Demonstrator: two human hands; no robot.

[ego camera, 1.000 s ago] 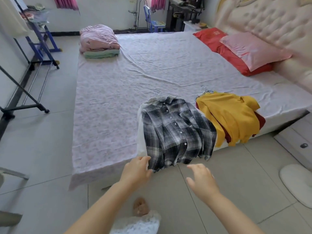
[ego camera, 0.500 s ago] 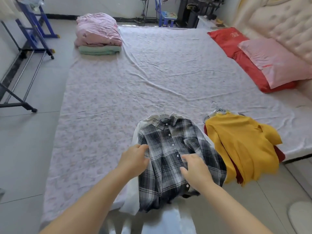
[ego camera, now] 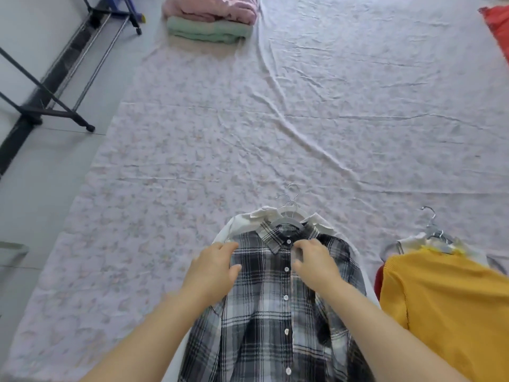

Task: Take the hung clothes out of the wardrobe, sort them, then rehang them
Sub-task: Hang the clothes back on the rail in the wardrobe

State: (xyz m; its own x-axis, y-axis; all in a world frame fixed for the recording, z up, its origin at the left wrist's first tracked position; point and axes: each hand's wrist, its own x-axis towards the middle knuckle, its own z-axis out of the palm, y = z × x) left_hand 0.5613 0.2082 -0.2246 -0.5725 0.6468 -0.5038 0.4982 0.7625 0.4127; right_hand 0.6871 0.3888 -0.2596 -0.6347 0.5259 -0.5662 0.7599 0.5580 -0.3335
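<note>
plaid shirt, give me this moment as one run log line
stage: sorting on bed | left hand: on plaid shirt shoulder | right hand: at its collar placket | yellow top: separate pile, right | rehang: not yet

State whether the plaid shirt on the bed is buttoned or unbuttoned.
Buttoned: the plaid shirt shows a closed front, white buttons fastened in a row down it.
</note>
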